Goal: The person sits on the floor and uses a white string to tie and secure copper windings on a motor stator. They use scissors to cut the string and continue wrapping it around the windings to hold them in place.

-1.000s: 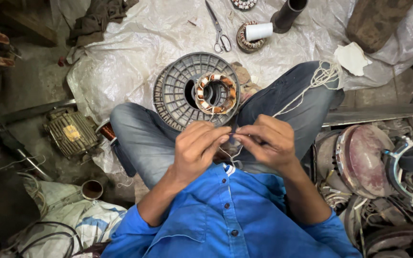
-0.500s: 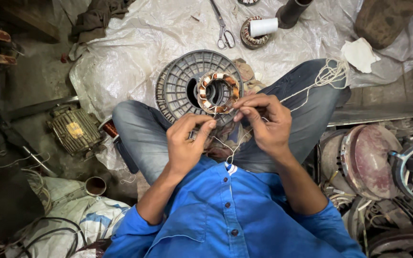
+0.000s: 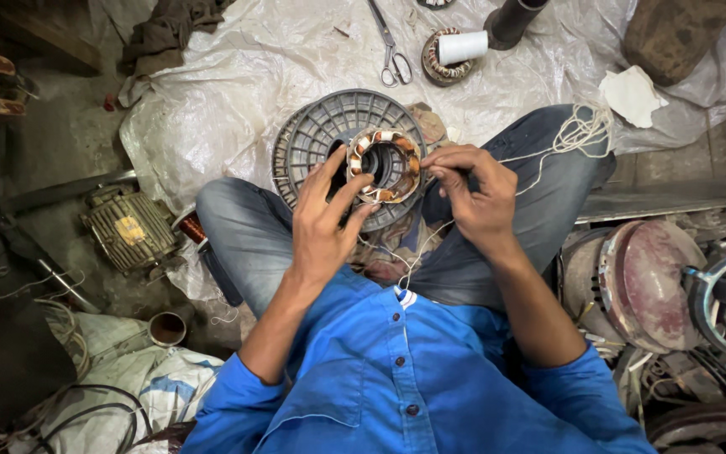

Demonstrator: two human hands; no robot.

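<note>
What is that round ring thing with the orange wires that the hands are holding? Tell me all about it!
The wound ring is a round metal core with a hollow middle, wrapped in coppery-orange wire coils with pale bands between them. It stands tilted in front of a grey ribbed plastic wheel. The left hand steadies its lower left side; the right hand touches its right edge, pinching white string.
</note>
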